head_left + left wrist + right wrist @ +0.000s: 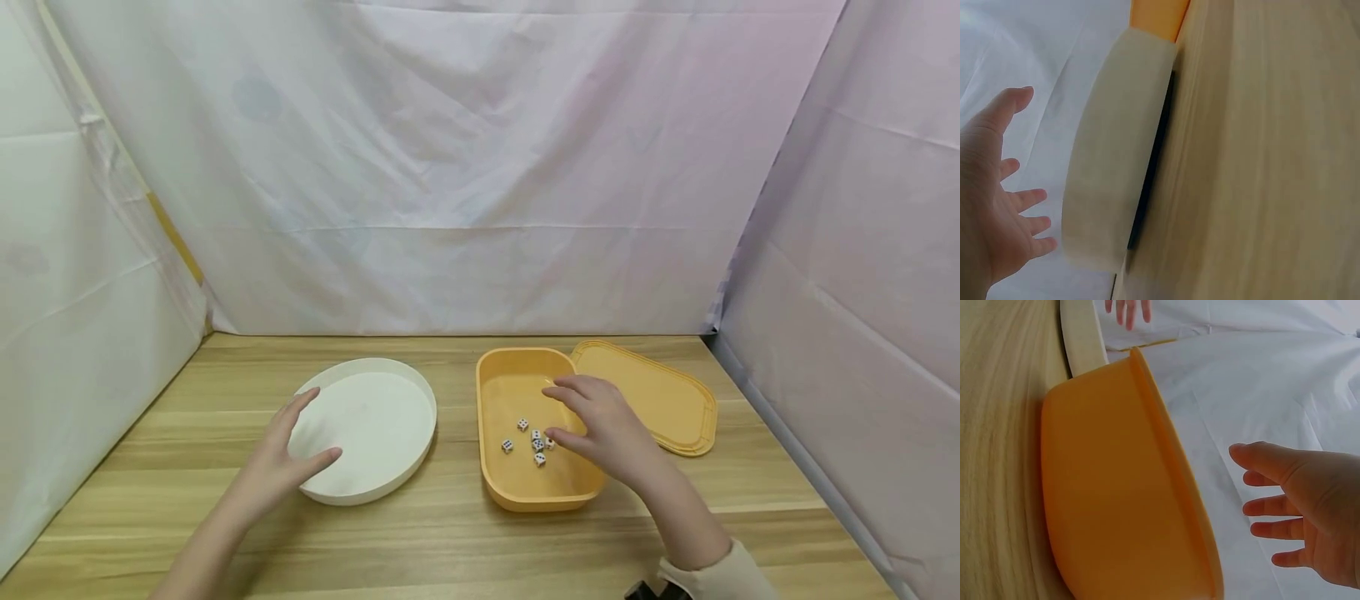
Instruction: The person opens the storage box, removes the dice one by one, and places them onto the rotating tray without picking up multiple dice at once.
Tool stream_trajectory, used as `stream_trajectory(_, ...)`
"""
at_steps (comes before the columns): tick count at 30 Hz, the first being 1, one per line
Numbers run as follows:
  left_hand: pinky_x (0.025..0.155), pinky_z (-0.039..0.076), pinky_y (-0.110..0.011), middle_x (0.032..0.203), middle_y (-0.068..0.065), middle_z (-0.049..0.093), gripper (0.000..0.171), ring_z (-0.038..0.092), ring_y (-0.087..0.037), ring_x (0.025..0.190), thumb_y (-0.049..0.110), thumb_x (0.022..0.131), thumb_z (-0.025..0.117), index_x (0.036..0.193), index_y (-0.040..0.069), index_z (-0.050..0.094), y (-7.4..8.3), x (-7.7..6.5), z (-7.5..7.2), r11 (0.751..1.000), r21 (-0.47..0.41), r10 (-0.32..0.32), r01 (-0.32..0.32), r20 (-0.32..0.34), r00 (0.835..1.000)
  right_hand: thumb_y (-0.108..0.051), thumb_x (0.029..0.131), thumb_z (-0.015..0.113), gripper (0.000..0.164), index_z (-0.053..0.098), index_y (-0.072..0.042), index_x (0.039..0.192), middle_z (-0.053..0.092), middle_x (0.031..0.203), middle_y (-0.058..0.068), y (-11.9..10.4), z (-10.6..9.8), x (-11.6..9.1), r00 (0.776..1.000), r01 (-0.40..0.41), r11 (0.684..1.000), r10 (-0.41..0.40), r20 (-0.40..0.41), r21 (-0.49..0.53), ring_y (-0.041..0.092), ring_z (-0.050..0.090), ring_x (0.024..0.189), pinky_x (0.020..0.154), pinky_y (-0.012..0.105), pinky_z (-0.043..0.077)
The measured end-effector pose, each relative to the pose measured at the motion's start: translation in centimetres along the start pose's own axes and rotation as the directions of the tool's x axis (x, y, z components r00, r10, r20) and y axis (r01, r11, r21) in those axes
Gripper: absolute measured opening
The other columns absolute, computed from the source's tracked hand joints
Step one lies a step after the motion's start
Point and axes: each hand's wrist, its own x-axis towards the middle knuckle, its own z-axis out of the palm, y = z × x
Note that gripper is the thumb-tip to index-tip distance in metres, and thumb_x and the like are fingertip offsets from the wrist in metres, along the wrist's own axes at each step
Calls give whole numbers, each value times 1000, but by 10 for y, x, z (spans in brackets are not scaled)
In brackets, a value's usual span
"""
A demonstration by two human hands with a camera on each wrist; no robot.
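In the head view a round white tray (360, 433) lies on the left of the wooden table, and an orange rectangular tub (487, 467) stands right of the middle. Several small white dice (539, 459) sit on the tub's floor. My left hand (281, 458) hovers over the tray's left edge, thumb and fingers spread with nothing between them. Over the tub's right side hangs my right hand (600, 425), its fingers apart and holding nothing; it partly covers the dice at the right. Both wrist views show loosely extended fingers.
An orange lid (660, 392) lies flat behind and right of the tub, partly hidden by the right hand. White cloth (450, 167) hangs behind the table and along both sides. A small black object (657, 591) shows by the right sleeve.
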Motion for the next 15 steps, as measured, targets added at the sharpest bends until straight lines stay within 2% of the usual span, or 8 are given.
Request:
stream_trajectory(4,96,20,-72,151,-26,22,91,16,-50,136,28,81,78,152,11,24,-7,2,-6,999,24,-24,24,6,1000,-30,76,82,51,65,-11,120,59,123,10,-2,6,2,1000,-5,1000,5,23,-13,33,50,117,100,51,35)
stream_trajectory(7,95,19,-74,150,-29,20,91,13,-51,135,28,82,77,152,10,22,-15,2,-10,999,29,-19,19,5,1000,-32,77,81,51,65,-10,120,59,123,11,-4,10,4,998,-9,1000,10,54,-28,33,49,118,101,50,34)
stream_trajectory(15,91,14,-78,153,-27,15,91,9,-53,136,26,85,75,154,12,17,-33,0,-17,1000,21,-12,12,-2,1000,-30,80,79,45,65,-11,118,59,123,12,-6,20,6,995,-2,999,6,104,-33,33,47,121,103,51,31)
